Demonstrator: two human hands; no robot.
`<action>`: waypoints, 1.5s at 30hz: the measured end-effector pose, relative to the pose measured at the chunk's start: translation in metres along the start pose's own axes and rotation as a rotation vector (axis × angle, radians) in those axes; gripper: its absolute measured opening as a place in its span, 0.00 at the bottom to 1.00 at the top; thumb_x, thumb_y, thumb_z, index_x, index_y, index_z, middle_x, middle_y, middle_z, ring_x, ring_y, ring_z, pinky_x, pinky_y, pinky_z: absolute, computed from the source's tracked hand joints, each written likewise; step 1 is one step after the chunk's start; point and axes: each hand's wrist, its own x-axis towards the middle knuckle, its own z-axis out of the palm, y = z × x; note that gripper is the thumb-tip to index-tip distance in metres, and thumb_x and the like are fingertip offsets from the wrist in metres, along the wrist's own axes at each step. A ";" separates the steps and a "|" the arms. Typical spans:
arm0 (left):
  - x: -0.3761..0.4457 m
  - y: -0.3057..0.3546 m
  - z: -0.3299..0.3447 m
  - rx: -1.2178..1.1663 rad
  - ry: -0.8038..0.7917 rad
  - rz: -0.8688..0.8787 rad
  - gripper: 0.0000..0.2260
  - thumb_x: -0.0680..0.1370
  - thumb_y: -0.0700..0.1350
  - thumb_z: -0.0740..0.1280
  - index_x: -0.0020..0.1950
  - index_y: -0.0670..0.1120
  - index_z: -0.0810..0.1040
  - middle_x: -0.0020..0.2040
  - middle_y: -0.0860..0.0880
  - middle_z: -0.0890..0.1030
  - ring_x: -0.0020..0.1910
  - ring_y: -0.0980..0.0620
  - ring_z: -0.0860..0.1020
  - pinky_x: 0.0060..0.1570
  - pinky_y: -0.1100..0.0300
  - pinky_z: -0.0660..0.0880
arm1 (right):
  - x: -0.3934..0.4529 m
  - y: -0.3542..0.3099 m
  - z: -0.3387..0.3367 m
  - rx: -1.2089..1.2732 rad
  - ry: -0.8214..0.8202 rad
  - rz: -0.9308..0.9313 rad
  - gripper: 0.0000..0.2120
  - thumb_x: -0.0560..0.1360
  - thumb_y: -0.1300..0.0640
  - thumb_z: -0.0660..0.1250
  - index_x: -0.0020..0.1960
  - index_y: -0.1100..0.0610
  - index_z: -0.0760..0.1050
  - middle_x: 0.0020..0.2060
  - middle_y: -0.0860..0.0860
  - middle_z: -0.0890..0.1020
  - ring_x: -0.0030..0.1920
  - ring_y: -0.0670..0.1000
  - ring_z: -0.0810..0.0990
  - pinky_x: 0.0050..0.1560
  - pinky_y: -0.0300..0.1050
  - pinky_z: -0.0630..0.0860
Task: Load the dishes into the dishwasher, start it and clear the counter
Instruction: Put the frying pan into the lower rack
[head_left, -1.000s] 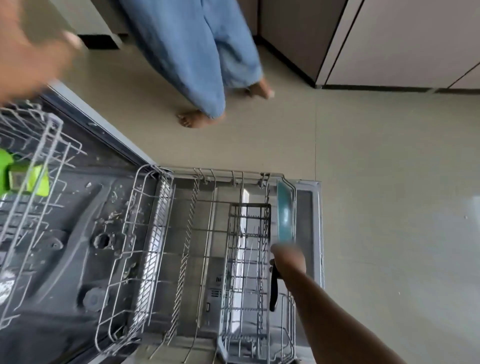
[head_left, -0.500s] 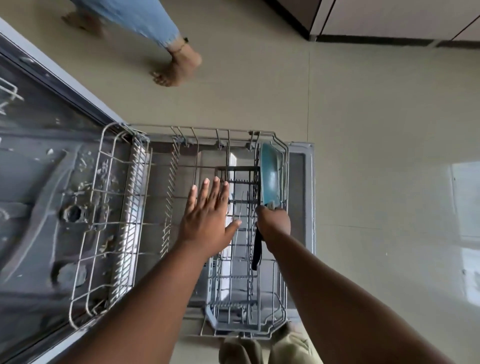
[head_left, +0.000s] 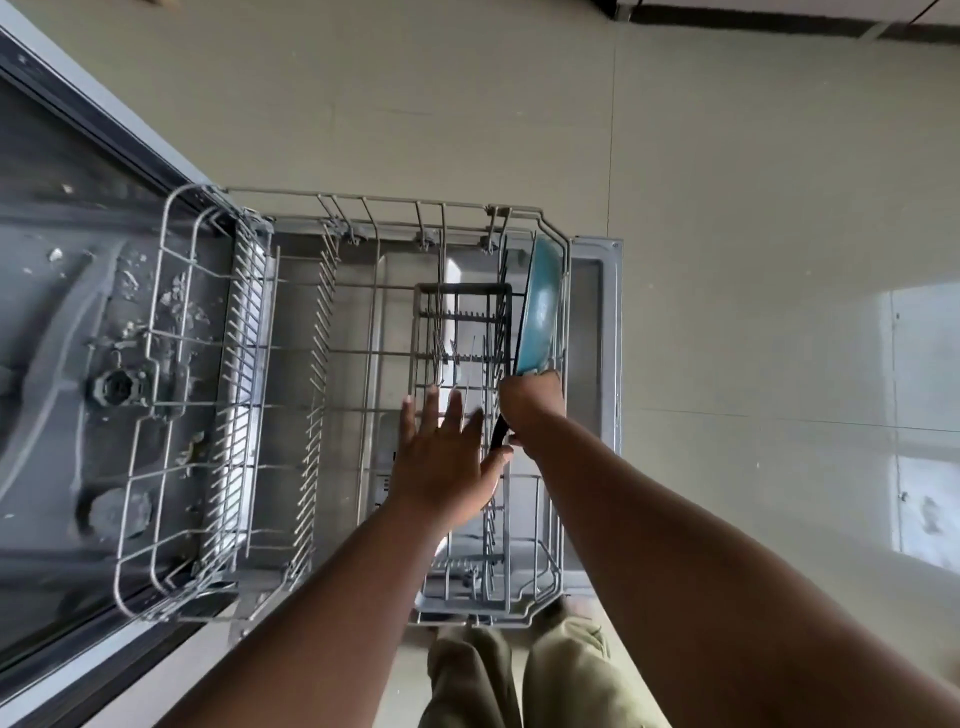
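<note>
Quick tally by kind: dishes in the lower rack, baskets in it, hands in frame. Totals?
Pans: 1, the teal pan standing on edge at the rack's right side
Cutlery baskets: 1, the dark basket, apparently empty
Hands: 2, right hand gripping the pan's handle, left hand open over the lower rack
Total: 4
</note>
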 end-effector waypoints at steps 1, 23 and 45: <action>0.000 0.006 0.004 -0.019 -0.043 0.019 0.24 0.82 0.61 0.49 0.68 0.50 0.74 0.67 0.44 0.75 0.69 0.43 0.70 0.71 0.47 0.60 | 0.001 0.000 0.000 -0.012 0.005 0.006 0.12 0.74 0.62 0.61 0.58 0.58 0.68 0.42 0.52 0.78 0.39 0.51 0.78 0.48 0.52 0.81; 0.012 0.007 0.035 -0.415 -0.053 -0.150 0.09 0.79 0.53 0.63 0.42 0.51 0.76 0.37 0.52 0.76 0.36 0.51 0.75 0.33 0.61 0.64 | 0.012 0.016 0.019 -0.367 0.190 -0.015 0.16 0.82 0.57 0.53 0.68 0.59 0.60 0.63 0.59 0.76 0.61 0.61 0.77 0.57 0.54 0.73; -0.036 -0.053 0.059 -0.324 0.275 -0.097 0.12 0.80 0.51 0.63 0.52 0.45 0.81 0.52 0.46 0.81 0.51 0.45 0.77 0.48 0.53 0.74 | 0.002 0.044 0.022 -0.415 0.238 -0.182 0.21 0.80 0.64 0.49 0.72 0.58 0.58 0.61 0.59 0.77 0.57 0.60 0.79 0.60 0.60 0.76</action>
